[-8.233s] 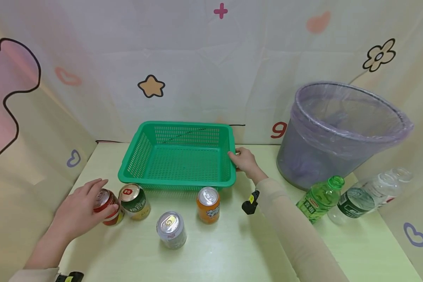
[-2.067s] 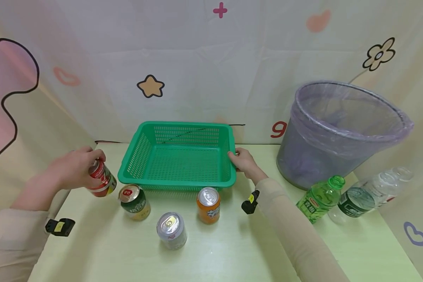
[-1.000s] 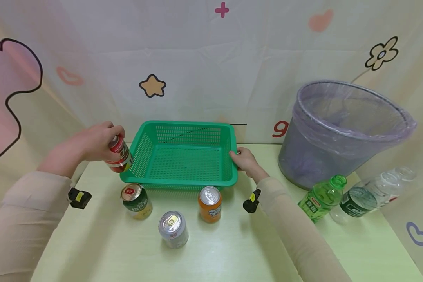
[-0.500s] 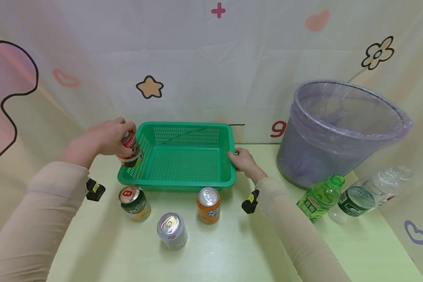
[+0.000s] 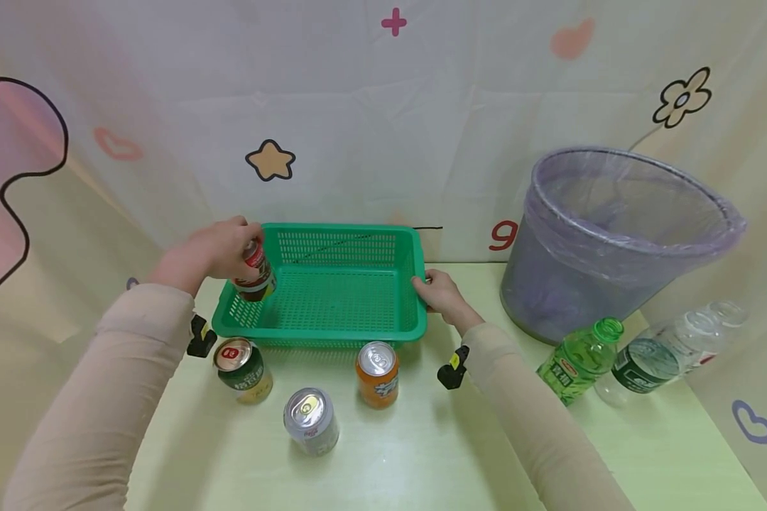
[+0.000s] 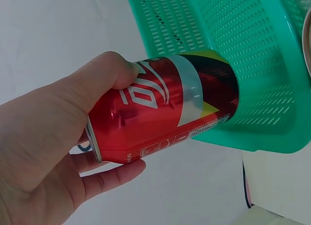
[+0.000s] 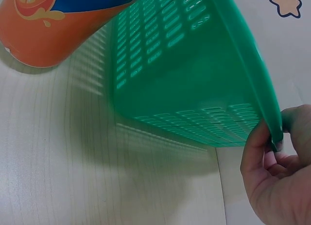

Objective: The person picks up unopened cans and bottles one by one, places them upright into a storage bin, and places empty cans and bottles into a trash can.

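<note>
My left hand (image 5: 220,250) grips a red soda can (image 6: 141,106) near its top, thumb on one side and fingers on the other. In the head view the can hangs slightly tilted over the left end of the green basket (image 5: 332,335). My right hand (image 5: 444,294) pinches the basket's right rim between thumb and curled fingers, as the right wrist view also shows. In front of the basket stand a green-and-gold can (image 5: 246,372), a silver can (image 5: 311,422) and an orange can (image 5: 378,376), all upright.
A grey mesh bin (image 5: 550,284) with a purple liner stands at the right. Before it are a green bottle (image 5: 578,362) and clear bottles (image 5: 648,365). A patterned curtain (image 5: 358,106) hangs behind the table (image 5: 409,468).
My left hand has picked the red can up from beside the green-and-gold can and carried it rightward over the basket's left end. My right hand stays on the rim.
</note>
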The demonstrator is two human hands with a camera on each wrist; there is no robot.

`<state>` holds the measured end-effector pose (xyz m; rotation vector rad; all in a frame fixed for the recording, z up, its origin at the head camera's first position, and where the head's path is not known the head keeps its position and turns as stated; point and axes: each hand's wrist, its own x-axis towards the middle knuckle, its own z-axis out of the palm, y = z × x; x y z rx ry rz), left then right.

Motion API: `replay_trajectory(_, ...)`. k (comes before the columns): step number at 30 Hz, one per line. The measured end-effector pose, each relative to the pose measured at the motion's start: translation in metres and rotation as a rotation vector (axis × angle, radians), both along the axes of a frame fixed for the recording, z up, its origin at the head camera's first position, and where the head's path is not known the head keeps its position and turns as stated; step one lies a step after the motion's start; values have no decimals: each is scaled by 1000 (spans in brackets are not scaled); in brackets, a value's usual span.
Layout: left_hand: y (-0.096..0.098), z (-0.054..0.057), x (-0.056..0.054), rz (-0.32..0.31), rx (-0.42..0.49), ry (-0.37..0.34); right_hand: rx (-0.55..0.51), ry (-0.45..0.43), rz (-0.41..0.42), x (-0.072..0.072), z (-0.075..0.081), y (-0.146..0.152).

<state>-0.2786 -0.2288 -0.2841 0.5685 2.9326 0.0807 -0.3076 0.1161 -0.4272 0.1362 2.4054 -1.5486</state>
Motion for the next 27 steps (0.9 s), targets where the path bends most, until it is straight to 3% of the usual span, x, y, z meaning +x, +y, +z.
replay_trajectory(27,6,-35,-20,59,-59,-33,22,7,18,0,1,0)
